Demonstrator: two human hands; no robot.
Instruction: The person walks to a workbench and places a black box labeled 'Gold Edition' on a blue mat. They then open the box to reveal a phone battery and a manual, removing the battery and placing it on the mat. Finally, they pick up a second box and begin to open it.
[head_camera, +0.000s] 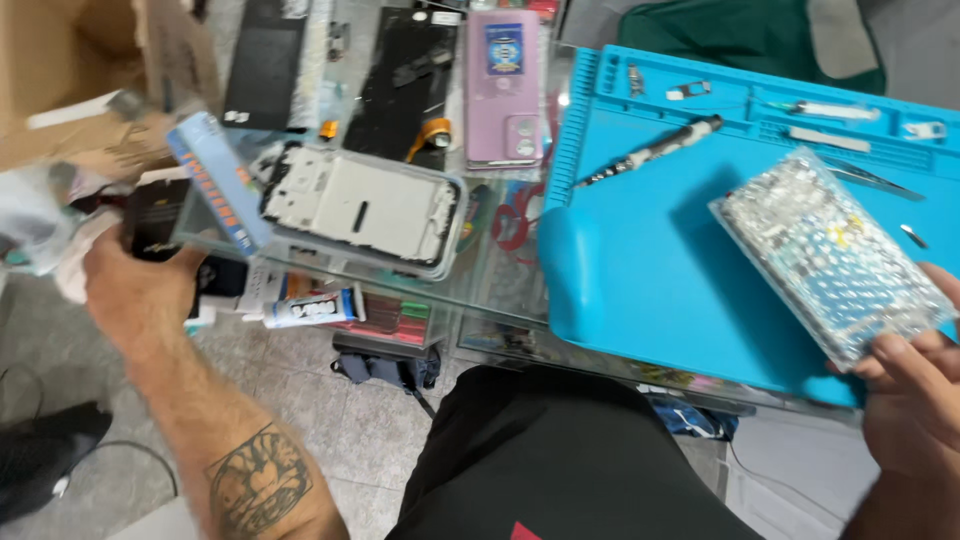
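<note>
A glass-topped table (500, 300) stands over a pale tiled floor, crowded with phone parts, and the person sits close to it in black shorts, lap right under the near edge.

Nearest on the right, the right hand (915, 385) pinches the lower corner of a flat packet wrapped in bubble plastic (830, 250), thumb on top, fingers hidden beneath. The packet juts up and leftward from that hand, tilted, hovering over the blue work mat (640, 260) rather than lying on it. One corner is a thin hold for something that wide; I'd judge it safer to slide the fingers further under or lower it flat onto the mat.

On the left, past a tattooed forearm, the left hand (135, 285) is closed around a small dark box (158, 220) at the table's left edge. The picture blurs here, so how the fingers lie exactly I cannot tell. The box sits at the top of the hand, just beside a blue-edged carton (215, 180) that leans against it. With clutter touching on both sides, lifting straight up looks wiser than dragging.

Further in, a phone frame in a clear tray (360, 205) rests between the hands. Beyond it lie a pink phone case (503, 85) and a screwdriver (655, 148) on the mat's far part.
</note>
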